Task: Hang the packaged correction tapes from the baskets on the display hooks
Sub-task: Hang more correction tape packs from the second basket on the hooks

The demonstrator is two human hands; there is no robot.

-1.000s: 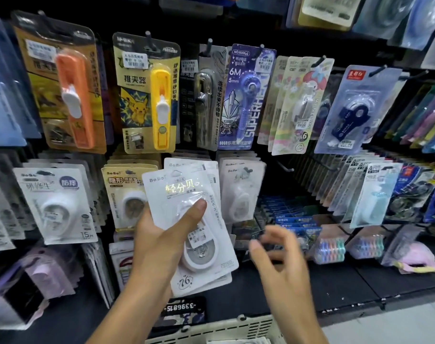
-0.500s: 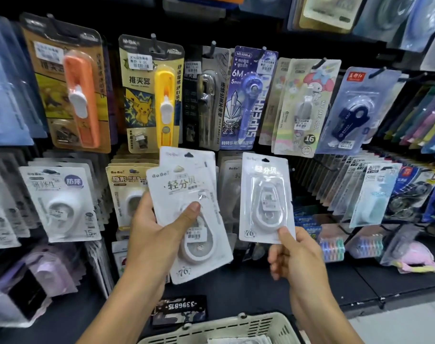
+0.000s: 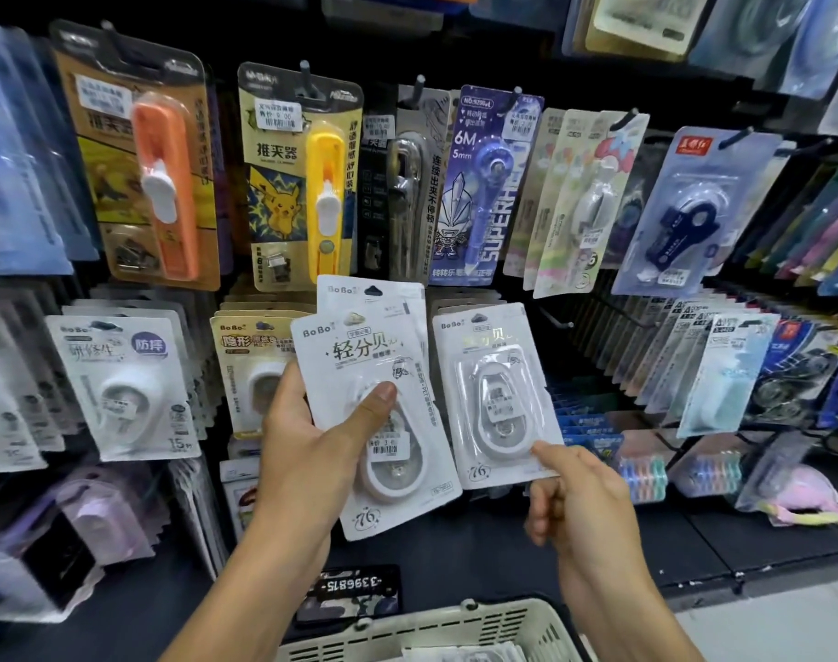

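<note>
Correction tape pack [image 3: 496, 389] pinched at its lower corner by right hand [image 3: 584, 499].

White carded correction tapes [image 3: 374, 408] upright (another [image 3: 498, 398] beside).

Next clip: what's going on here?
A person is restocking a stationery display. The left hand grips a small stack of white packaged correction tapes, thumb across the front one. The right hand pinches the lower corner of a single pack, holding it up in front of the hook rows; whether it is already on a hook cannot be told. A cream basket sits below with more packs inside.
</note>
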